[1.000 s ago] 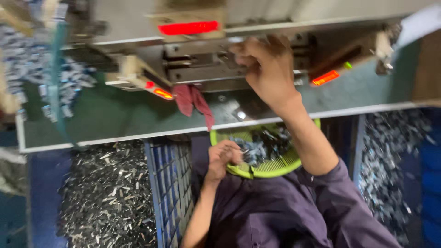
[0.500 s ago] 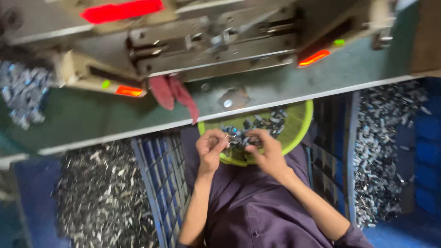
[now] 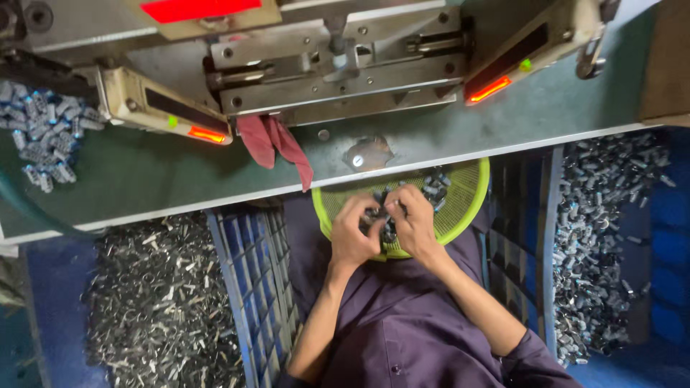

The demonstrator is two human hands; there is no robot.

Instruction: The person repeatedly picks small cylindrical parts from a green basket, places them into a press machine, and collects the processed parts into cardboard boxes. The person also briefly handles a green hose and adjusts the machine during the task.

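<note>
A round yellow-green mesh basket [image 3: 471, 194] rests on my lap, half under the table edge, with several small grey metal parts [image 3: 435, 185] in it. Both my hands are inside it, close together. My left hand [image 3: 353, 233] has its fingers curled around a few of the parts. My right hand [image 3: 415, 224] pinches parts right beside it, and the fingertips of the two hands almost touch. What lies under my palms is hidden.
Above the basket is a green table [image 3: 144, 179] carrying a grey metal press [image 3: 338, 65] with lit red lamps [image 3: 207, 134]. A red rag [image 3: 277, 144] hangs from it. Finished parts [image 3: 43, 129] lie far left. Blue crates [image 3: 251, 280] and heaps of metal pieces [image 3: 158, 302] flank my legs.
A second ago my right hand was up at the press; it has come down into the basket beside my left hand. Both hands now work among the parts.
</note>
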